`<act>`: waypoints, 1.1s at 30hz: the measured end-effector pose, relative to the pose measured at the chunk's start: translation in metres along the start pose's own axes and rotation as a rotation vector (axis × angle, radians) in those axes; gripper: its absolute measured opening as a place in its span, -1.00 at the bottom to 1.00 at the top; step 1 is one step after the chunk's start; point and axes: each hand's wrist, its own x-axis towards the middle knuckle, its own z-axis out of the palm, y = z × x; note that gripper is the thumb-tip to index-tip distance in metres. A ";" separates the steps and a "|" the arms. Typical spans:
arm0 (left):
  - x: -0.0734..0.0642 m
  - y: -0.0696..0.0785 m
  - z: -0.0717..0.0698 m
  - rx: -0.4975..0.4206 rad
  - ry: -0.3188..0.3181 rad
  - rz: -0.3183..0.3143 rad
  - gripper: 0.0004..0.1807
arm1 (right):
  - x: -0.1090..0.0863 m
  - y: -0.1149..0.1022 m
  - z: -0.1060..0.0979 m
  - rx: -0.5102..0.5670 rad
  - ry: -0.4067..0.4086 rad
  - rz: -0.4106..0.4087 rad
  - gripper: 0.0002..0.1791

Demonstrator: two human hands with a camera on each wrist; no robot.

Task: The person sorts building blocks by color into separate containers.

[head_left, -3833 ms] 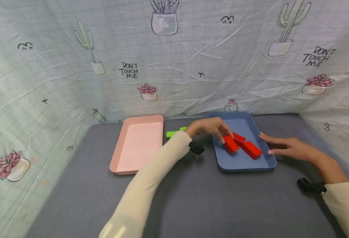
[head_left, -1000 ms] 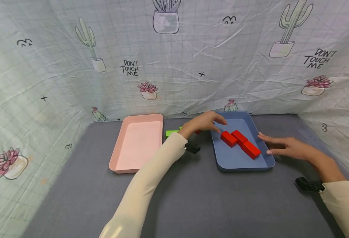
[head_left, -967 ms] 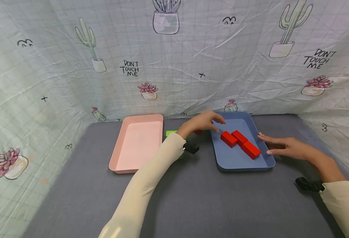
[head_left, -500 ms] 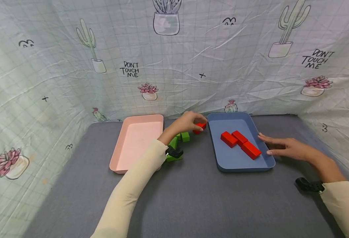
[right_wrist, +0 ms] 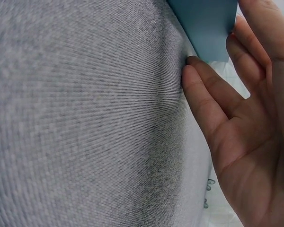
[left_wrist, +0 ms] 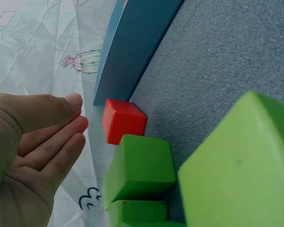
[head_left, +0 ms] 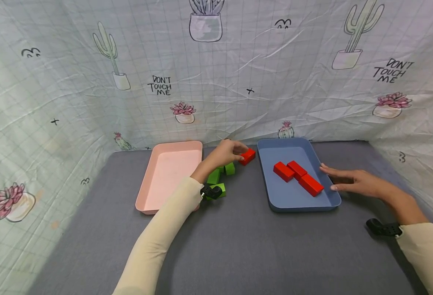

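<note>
Red block (head_left: 248,156), smooth and flat-faced, beside blue tray (head_left: 288,196)

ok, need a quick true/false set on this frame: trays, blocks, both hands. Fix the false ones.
1. Three red blocks lie in the blue tray. True.
2. Green blocks are piled in the pink tray. False: the green blocks that show are between the blue tray and the pink tray.
3. Another red block is outside the blue tray. True.
4. The left hand grips a green block. False: the left hand holds nothing; in the head view it is right by the red block outside the tray.
5. The right hand is at the blue tray's right side. True.
</note>
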 end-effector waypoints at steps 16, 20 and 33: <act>0.004 -0.008 0.017 -0.007 0.121 -0.064 -0.60 | 0.001 0.001 0.001 -0.005 -0.008 -0.005 -0.19; 0.010 -0.008 0.020 -0.017 0.109 -0.128 -0.58 | 0.001 0.003 0.002 -0.003 -0.005 -0.008 -0.20; 0.029 0.002 0.034 0.165 0.040 -0.210 -0.49 | 0.000 0.006 0.000 -0.003 -0.014 -0.006 -0.20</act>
